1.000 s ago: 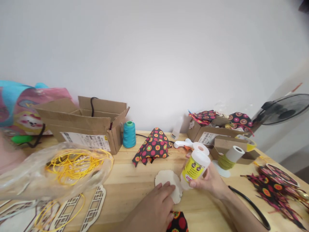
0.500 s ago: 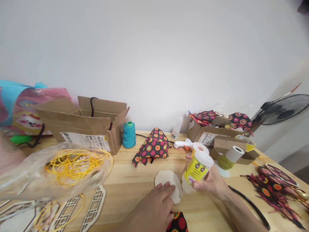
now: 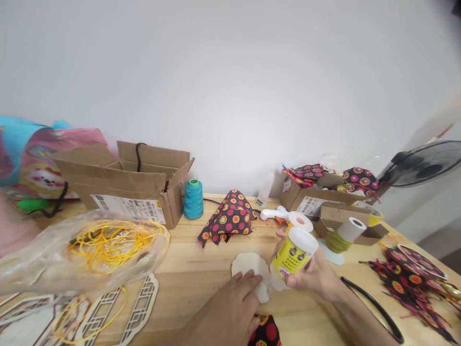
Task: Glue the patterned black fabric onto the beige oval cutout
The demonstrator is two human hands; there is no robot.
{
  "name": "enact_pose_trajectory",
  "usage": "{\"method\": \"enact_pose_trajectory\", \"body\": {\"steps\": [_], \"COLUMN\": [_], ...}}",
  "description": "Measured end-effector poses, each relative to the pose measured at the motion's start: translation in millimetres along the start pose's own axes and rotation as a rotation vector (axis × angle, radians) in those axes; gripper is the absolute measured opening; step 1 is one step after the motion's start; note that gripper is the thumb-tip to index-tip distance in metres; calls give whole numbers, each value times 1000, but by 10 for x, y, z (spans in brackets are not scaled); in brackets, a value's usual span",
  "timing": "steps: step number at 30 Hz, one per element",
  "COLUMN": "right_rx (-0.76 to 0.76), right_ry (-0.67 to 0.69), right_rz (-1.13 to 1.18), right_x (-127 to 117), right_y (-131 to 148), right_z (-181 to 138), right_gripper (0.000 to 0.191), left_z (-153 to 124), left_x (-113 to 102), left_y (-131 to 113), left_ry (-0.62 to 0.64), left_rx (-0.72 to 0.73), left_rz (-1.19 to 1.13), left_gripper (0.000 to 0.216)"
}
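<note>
A white-capped yellow glue bottle (image 3: 293,253) is gripped tilted by the fingers of the right hand (image 3: 317,274), while a pale scalloped disc (image 3: 252,269) just beside them is pressed flat onto the counter (image 3: 194,283) under the spread fingers of the left hand (image 3: 234,307).

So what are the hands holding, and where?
Right hand grips the glue bottle around its body, tipped down. Left hand only presses the white cutout.

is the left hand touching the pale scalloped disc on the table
Touching. The head view shows the left hand with its fingertips lying flat on the near edge of the pale scalloped wooden disc, no gap between them.
</note>
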State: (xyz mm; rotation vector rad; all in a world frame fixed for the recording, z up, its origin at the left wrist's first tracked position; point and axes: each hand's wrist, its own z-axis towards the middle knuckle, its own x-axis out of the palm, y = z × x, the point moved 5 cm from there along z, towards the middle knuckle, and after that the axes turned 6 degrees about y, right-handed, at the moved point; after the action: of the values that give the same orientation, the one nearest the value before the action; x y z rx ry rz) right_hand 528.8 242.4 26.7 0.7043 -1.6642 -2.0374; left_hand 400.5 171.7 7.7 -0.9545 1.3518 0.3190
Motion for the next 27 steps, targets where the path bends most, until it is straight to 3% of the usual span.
{"method": "enact_pose_trajectory", "body": {"steps": [3,8,13,17,20,22,24,25,27], "right_rx": [14,-26,-4,-24,-58,-70,-52,-40,-15], "right_ry": [51,-73,-44,-182,-316,-376,-404,-401,-345], "right_rz": [-7,-18,-45,-52,-32,-25,-22,-26,-47], "right_x": [4,-139,-124,-234,-320,-323,-270,-222,-86], "right_y": [-14,-19,-27,-22,-21,-22,-25,-22,0], "right_z": [0,-5,11,-1,-12,-5,20,39,99], "right_gripper": [35,33,31,34,42,42,42,41,37], "left_z": [12,11,5,-10,-22,-36,-79,-132,-170], "left_x": [76,176,201,112,71,76,89,79,142], "left_y": [44,108,114,90,39,-24,-91,-108,-139], "left_ry": [-18,-96,-111,-122,-153,-296,-577,-790,-950], "left_rx": [5,30,35,43,90,139,145,90,4], "left_rz": [35,71,45,78,241,382,481,499,534], "left_gripper": [39,37,37,32,29,26,28,34,41]}}
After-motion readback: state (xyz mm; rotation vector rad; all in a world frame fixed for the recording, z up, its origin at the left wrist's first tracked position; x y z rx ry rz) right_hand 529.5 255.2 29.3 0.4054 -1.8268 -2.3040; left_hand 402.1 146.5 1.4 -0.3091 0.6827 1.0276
